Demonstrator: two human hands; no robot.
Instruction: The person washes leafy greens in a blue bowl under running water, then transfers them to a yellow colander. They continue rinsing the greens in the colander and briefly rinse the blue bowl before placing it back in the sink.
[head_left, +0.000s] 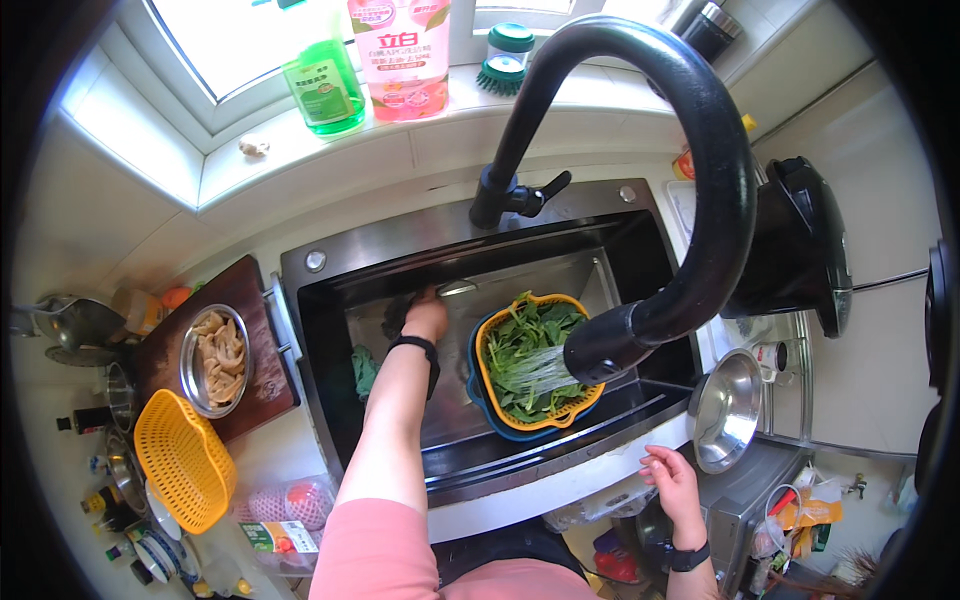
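Note:
My left hand (426, 315) reaches down into the left part of a dark sink (465, 469). Its fingers are mostly hidden, beside a dark, indistinct thing (395, 315) and a curved metal rim (457, 287); whether they grip anything is unclear. Water runs from the black faucet (607, 352) onto leafy greens (525, 360) in a yellow plastic basket (589, 405), which sits inside a blue basin (475, 390). Outside the sink's front edge, my right hand (670, 480) is raised with fingers apart, holding nothing. A crumpled green cloth (365, 371) lies at the sink's left side.
On the left, a metal bowl of pale food pieces (217, 360) stands on a wooden board (274, 382). Nearby are another yellow basket (184, 461) and net-wrapped fruit (289, 506). A steel basin (726, 411) leans at the right. Detergent bottles (328, 94) line the sill.

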